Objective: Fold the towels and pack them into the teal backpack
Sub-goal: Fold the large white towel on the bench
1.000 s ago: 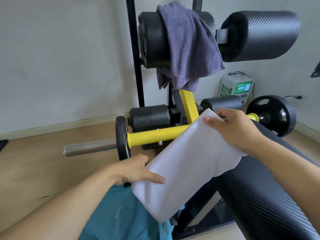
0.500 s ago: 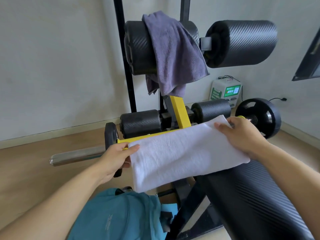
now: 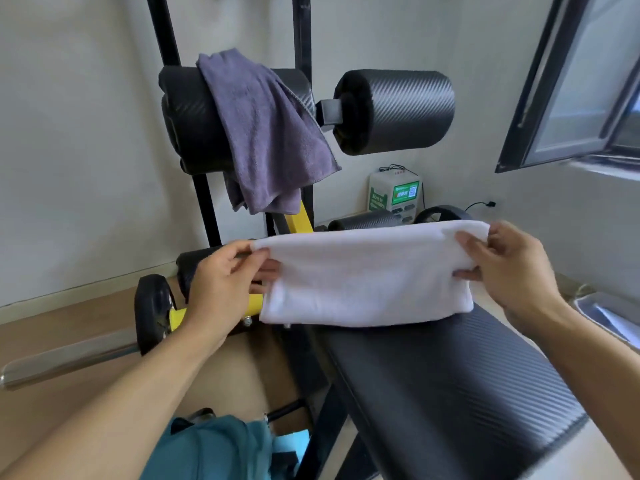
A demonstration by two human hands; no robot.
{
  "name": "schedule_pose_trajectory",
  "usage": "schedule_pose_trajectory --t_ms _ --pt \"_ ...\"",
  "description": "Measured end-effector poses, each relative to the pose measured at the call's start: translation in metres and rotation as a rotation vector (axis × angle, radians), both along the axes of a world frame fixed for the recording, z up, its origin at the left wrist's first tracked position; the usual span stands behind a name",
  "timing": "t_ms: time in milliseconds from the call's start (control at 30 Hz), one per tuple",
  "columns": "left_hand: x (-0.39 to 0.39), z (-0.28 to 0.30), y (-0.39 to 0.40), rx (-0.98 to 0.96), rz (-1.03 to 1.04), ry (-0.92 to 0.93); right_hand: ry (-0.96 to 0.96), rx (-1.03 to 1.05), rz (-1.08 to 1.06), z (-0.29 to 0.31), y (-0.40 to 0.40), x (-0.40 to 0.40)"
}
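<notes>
1. Pinching the left end of the folded white terry towel [image 3: 367, 277], the left hand [image 3: 221, 289] has its thumb on top and fingers tucked underneath.
2. Up above, a loose purple-grey towel [image 3: 266, 133] hangs unfolded over the black padded roller [image 3: 187, 119] of the gym machine, so by my reading that one is yet to be folded.
3. Centre stage, the white towel is stretched flat between both hands, its lower edge brushing the black padded bench [image 3: 450, 382]; it looks folded at least once and not yet packed.
4. Over on the right, the right hand [image 3: 512, 271] pinches the towel's other end, thumb and fingers closed on the cloth.
5. Down low, the teal fabric backpack [image 3: 214, 448] sits on the floor below the left arm; whether anything is inside, I cannot tell.
</notes>
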State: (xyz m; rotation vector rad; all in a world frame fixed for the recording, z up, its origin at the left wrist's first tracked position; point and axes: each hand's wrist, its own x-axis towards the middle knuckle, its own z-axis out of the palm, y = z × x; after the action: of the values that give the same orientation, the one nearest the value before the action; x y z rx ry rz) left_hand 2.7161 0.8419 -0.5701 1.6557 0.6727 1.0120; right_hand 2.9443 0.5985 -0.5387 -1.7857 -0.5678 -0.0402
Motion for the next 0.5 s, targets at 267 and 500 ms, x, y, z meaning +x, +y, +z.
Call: schedule_pose_trajectory --t_ms 267,500 --pt "0.014 -0.008 -0.019 0.047 -0.346 0.089 -0.229 -0.080 0.015 -0.003 -0.054 0.019" --pt "-0.008 -0.021 -0.017 0.163 -0.602 0.613 -0.265 -0.885 0.230 -0.017 -0.090 0.031"
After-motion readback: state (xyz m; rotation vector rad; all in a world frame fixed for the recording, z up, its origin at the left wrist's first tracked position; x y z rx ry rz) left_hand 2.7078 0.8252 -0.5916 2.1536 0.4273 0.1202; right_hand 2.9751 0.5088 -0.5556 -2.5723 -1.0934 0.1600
